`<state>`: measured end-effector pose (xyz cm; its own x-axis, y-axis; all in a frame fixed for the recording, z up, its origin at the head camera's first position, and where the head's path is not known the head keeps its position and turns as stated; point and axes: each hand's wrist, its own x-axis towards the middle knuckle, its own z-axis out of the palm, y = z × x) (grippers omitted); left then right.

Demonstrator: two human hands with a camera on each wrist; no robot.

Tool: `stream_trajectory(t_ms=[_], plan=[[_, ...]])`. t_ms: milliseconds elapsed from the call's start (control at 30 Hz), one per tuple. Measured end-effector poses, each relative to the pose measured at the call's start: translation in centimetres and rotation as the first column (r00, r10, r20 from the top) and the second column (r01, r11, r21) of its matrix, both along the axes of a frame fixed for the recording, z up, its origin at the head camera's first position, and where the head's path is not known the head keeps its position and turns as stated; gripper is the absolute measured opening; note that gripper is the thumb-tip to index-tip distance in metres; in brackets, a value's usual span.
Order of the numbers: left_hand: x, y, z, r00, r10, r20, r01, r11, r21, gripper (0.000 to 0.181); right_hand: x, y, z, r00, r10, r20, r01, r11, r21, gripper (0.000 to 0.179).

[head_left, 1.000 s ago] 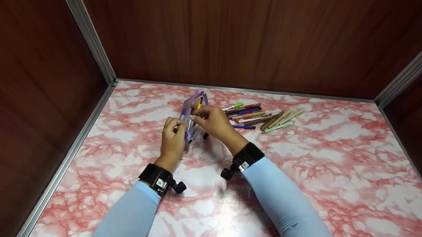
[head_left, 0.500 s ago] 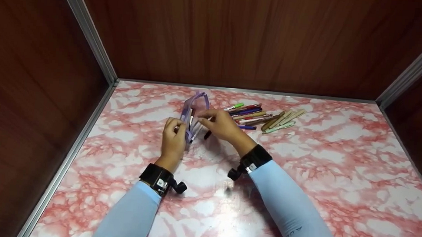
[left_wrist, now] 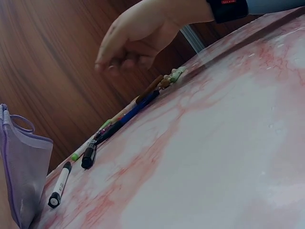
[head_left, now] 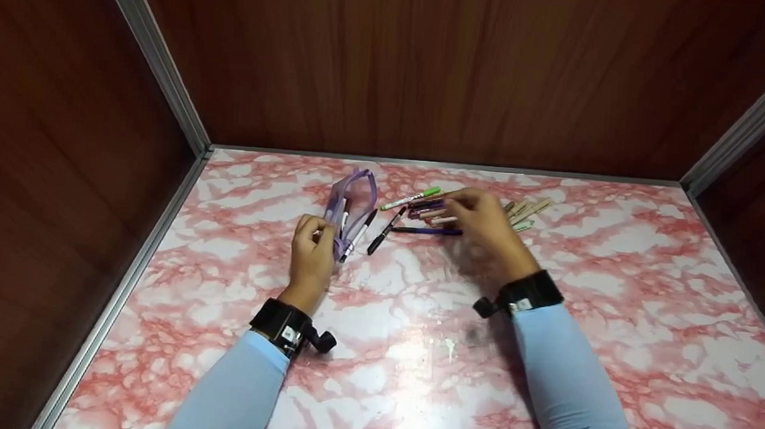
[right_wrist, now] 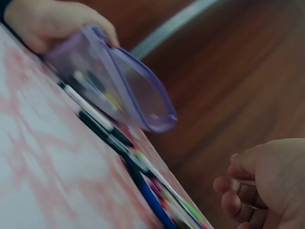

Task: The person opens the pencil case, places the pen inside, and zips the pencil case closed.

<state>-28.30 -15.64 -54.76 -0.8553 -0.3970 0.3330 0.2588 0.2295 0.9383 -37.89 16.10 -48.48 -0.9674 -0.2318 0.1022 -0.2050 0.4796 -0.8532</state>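
My left hand (head_left: 313, 250) pinches the near edge of a purple mesh pencil pouch (right_wrist: 112, 71), whose mouth gapes toward the right. A few pens show through its mesh, one partly yellow. Just right of the pouch lies a white marker with black ends (left_wrist: 60, 185), and beyond it a black marker (head_left: 387, 231). Over the pen pile hovers my right hand (head_left: 486, 222), fingers loosely curled, with nothing visible between them in the right wrist view. It hides part of the pile, where a blue pen (head_left: 436, 232) lies along the near side.
A green-capped marker (head_left: 412, 198) lies at the pile's left. Tan and pale green pens (head_left: 527, 212) stick out on the right. Wood-grain panels (head_left: 419, 69) close off the back and sides of the red-and-white marbled table (head_left: 587, 363).
My right hand has drawn back from the pouch and moved right, over the pile. The yellow pen it was at is inside the pouch. My left hand keeps its place.
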Motion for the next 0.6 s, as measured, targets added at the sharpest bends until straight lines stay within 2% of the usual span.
stream_trajectory(t_ms=[167,267,367,500,600], plan=[[0.0,0.0,0.0,1.0,0.01,-0.008,-0.01,1.0,-0.001,0.014,-0.2,3.3,-0.2,0.996,-0.088,0.012,0.088,0.996,-0.017,0.029],[0.0,0.0,0.0,1.0,0.014,-0.002,-0.014,1.0,-0.007,0.014,-0.3,4.8,-0.2,0.993,-0.118,0.014,0.117,0.992,0.034,0.028],[0.1,0.0,0.0,1.0,0.01,0.006,-0.01,1.0,-0.02,0.015,-0.2,6.1,-0.1,0.987,-0.158,0.026,0.153,0.978,0.138,0.028],[0.2,0.0,0.1,1.0,-0.001,0.025,0.002,1.0,-0.026,0.014,0.0,7.8,-0.1,0.982,-0.176,0.074,0.155,0.961,0.23,0.03],[0.2,0.0,0.1,1.0,0.0,0.031,0.001,1.0,-0.028,0.014,0.2,8.8,0.0,0.981,-0.155,0.116,0.12,0.956,0.266,0.032]])
